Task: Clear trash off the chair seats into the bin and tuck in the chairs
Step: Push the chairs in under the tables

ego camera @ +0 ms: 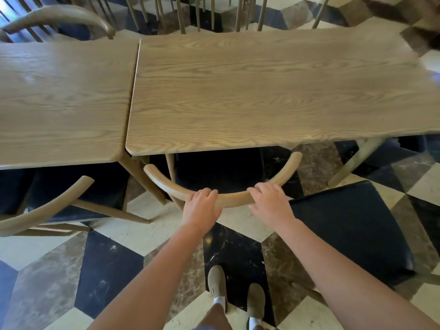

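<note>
Two wooden tables (262, 96) stand side by side on a floor of black, cream and brown tiles (114, 270); one chair (223, 196) sits in front of the right-hand table with its dark seat mostly under the table top; the left hand (202, 206) and the right hand (270, 203) both curl over the chair's round wooden back rail, close together near its middle; no trash or bin shows here, so this step looks like tucking the chair in; to do it well, push both hands evenly so the chair slides straight and does not bump the table leg (354, 160); another chair seat (352, 229) is out on the right and likely needs pushing in next; a third chair (47, 206) stands on the left.
</note>
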### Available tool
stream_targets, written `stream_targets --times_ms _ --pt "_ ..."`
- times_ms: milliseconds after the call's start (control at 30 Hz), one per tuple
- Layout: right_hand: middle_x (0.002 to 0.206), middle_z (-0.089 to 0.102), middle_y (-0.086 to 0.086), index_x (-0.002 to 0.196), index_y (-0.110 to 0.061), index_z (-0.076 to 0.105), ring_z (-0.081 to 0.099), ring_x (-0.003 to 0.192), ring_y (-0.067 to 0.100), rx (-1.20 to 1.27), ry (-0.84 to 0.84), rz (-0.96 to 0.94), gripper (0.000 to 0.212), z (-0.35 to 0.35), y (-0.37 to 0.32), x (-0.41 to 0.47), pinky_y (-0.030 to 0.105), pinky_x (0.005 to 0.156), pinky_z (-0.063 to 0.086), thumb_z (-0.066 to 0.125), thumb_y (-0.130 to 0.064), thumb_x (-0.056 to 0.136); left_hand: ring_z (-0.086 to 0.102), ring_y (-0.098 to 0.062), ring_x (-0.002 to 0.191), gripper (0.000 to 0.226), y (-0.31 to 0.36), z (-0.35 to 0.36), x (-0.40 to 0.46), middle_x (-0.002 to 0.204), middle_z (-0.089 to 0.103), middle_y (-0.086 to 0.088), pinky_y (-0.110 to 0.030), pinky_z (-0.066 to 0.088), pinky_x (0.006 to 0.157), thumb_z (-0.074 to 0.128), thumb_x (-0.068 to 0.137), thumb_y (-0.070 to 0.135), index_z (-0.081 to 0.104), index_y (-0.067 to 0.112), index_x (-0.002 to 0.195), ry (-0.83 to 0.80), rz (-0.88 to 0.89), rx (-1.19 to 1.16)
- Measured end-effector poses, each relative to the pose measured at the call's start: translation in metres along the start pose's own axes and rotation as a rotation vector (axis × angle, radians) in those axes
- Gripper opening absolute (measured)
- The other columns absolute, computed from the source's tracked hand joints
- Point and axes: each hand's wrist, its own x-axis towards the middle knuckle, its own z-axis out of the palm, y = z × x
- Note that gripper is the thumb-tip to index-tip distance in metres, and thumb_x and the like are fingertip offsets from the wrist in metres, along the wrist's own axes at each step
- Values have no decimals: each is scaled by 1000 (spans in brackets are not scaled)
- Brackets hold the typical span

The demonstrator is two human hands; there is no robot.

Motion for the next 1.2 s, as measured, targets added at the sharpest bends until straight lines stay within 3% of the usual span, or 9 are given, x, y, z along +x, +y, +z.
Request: stream_targets --times_ms 133,400,633,833,1200 --pt "125 55 5 126 -17 52 47 119 22 12 17 35 36 -12 20 -43 41 106 31 49 -29 92 56 -23 108 37 45 0 -22 117 60 -3 -38 41 97 50 91 39 55 14 117 62 28 -50" --pt "119 58 1 117 -19 58 50 114 19 -3 91 57 30 -15 103 -141 40 106 32 47 -33 92 54 -19 114 40 164 33 -60 121 60 0 -37 38 101 47 93 41 52 19 125 109 91 -34" --pt "123 58 4 122 -18 56 50 116 21 -5 111 -9 36 5 221 -239 41 104 35 52 -34 91 52 -22 119 41 315 93 -100 127 58 -2 -39 39 102 48 92 40 51 19 127 141 29 -86" --pt "124 58 2 124 -20 55 51 115 19 18 85 24 38 14 309 -336 39 100 41 55 -36 90 51 -20 120 44 430 137 -150 129 56 -1 -38 39 103 49 92 41 47 19 131 78 28 -138" --pt "126 57 1 128 -20 52 49 118 19 89 -71 51 45 55 396 -446 35 97 41 52 -44 89 49 -20 119 48 534 194 -186 125 56 0 -36 36 103 48 90 46 47 19 129 -74 114 -111"
